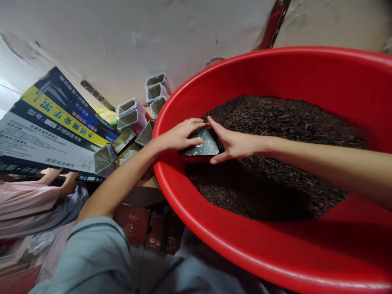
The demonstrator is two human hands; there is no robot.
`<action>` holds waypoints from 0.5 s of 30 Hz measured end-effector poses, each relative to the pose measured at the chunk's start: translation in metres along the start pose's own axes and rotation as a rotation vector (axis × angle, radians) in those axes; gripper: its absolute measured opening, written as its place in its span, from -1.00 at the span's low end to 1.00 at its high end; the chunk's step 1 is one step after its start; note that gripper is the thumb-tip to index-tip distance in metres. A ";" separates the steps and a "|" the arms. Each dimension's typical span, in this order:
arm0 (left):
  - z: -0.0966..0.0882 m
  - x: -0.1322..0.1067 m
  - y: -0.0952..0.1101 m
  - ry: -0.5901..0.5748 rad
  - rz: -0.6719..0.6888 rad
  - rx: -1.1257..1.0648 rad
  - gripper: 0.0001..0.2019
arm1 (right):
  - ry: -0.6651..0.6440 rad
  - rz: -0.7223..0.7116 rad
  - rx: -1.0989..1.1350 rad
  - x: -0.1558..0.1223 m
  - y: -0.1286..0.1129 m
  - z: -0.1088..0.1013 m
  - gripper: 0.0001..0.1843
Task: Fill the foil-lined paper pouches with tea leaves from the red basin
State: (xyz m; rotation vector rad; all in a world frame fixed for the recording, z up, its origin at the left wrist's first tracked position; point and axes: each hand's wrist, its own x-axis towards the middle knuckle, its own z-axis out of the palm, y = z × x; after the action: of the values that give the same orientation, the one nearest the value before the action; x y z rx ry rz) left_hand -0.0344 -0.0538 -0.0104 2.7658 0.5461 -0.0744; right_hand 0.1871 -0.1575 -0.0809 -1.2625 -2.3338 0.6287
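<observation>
For a sure hold, the tin (206,148) is best pressed evenly from both ends, with its top face level and the thumbs clear of each other. It is held in the tub (232,237), near the left rim and beside the heap of dark shreds (300,126); whether it touches the shreds cannot be told. By the left hand (187,135), the left part is gripped, the thumb laid flat on top and the fingers bent over the far edge. By the right hand (228,141), the right end is spanned, thumb and forefinger spread wide at 2 corners. The top face is dark and shiny, marked by pale scratches and worn flecks; its sides are mostly hidden.
</observation>
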 end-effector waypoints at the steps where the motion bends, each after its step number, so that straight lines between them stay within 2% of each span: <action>1: 0.009 -0.001 0.009 -0.017 -0.007 0.046 -0.17 | -0.015 0.008 0.054 -0.009 0.005 -0.005 0.54; 3: 0.024 -0.001 0.023 -0.047 -0.051 0.145 0.12 | 0.028 0.054 0.096 -0.028 0.011 -0.014 0.50; 4: 0.029 0.000 0.028 -0.052 -0.077 0.190 0.19 | 0.071 0.079 0.085 -0.036 0.013 -0.019 0.46; 6: 0.034 0.001 0.033 -0.042 -0.105 0.243 0.20 | 0.124 0.102 0.015 -0.049 0.015 -0.027 0.38; 8: 0.034 -0.001 0.032 -0.027 -0.101 0.246 0.17 | 0.117 0.094 -0.089 -0.056 0.017 -0.035 0.32; 11: 0.020 -0.016 0.027 0.009 -0.044 0.209 0.17 | 0.132 0.088 -0.205 -0.061 0.018 -0.052 0.31; 13: 0.001 -0.035 0.029 0.093 0.013 0.216 0.18 | 0.211 0.068 -0.247 -0.062 0.013 -0.061 0.34; 15: -0.023 -0.057 0.043 0.215 0.086 0.279 0.18 | 0.294 -0.007 -0.279 -0.061 0.001 -0.064 0.39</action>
State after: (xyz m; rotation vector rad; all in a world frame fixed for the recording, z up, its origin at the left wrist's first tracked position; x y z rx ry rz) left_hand -0.0713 -0.1045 0.0303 3.0880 0.5010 0.1820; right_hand 0.2536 -0.1971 -0.0383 -1.3596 -2.2275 0.1040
